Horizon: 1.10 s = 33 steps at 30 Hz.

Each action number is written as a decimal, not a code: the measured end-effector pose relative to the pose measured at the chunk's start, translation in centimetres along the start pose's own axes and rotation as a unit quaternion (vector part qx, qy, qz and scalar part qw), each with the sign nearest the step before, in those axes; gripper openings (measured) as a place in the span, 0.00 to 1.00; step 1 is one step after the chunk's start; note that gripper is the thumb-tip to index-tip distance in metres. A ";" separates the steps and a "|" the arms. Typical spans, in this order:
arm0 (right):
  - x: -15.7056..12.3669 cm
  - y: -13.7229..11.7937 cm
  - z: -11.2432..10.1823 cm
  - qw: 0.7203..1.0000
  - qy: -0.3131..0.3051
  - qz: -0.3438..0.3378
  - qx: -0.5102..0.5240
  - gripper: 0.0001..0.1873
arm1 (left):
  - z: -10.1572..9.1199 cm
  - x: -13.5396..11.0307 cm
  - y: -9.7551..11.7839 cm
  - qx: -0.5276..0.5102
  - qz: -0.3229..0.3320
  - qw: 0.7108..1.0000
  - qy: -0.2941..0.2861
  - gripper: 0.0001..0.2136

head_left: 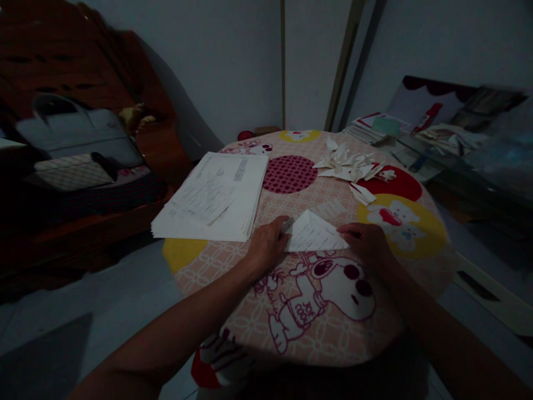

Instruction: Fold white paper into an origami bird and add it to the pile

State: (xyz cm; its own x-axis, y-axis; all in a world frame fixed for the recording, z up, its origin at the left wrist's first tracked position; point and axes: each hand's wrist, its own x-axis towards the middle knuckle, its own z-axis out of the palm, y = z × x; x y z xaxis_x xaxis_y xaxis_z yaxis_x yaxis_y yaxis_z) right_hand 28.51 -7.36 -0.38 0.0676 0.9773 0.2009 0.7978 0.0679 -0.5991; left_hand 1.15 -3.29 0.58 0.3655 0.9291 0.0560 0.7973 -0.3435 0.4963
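Note:
A sheet of white paper [315, 234] with writing on it is folded into a triangle, its point facing away from me, low over the cloth-covered round table [320, 344]. My left hand [270, 240] pinches its left corner between thumb and fingers. At the right corner, my right hand [364, 240] grips the paper in the same way. Left of my hands lies a thick stack of printed sheets [216, 194], with smaller written slips on top. Beyond my right hand is a loose pile of small folded paper pieces [350, 161].
A wooden chair [158, 144] on the left holds a grey handbag [83, 133] and a quilted purse [75, 172]. To the right, a glass-topped table [437, 161] carries papers [370, 130] and other clutter. A wall stands behind the round table.

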 end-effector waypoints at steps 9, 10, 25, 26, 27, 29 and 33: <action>0.1 -0.2 0.0 1.000 0.000 0.001 -0.031 0.12 | 0.0 0.0 0.1 0.010 0.008 1.000 -0.002 0.21; 0.1 -0.2 0.0 0.999 0.001 -0.002 -0.032 0.12 | -0.1 0.0 0.1 0.009 0.006 1.000 -0.004 0.21; 0.4 -0.6 0.2 0.999 0.004 0.019 -0.046 0.12 | -0.1 0.1 0.1 0.010 -0.003 1.000 -0.001 0.21; 0.4 -0.7 0.1 0.998 0.003 0.027 -0.048 0.12 | -0.1 0.1 0.1 0.009 -0.004 1.000 -0.002 0.21; 0.4 -0.8 0.1 0.998 0.002 0.032 -0.049 0.12 | -0.2 0.1 0.2 0.007 -0.004 1.000 -0.004 0.20; 0.4 -0.9 0.1 0.998 0.001 0.031 -0.049 0.12 | -0.2 0.1 0.2 0.007 -0.002 1.000 -0.003 0.20; 0.4 -0.8 0.1 0.998 0.002 0.017 -0.054 0.12 | -0.2 0.0 0.3 0.013 0.001 1.000 -0.001 0.21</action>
State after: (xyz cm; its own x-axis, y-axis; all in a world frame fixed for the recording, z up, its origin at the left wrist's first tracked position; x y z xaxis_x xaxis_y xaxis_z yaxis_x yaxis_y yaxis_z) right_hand 27.85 -6.99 0.06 0.0986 0.9778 0.1850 0.8548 0.0120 -0.5189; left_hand 1.30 -3.34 0.94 0.3677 0.9284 0.0544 0.8088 -0.3481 0.4740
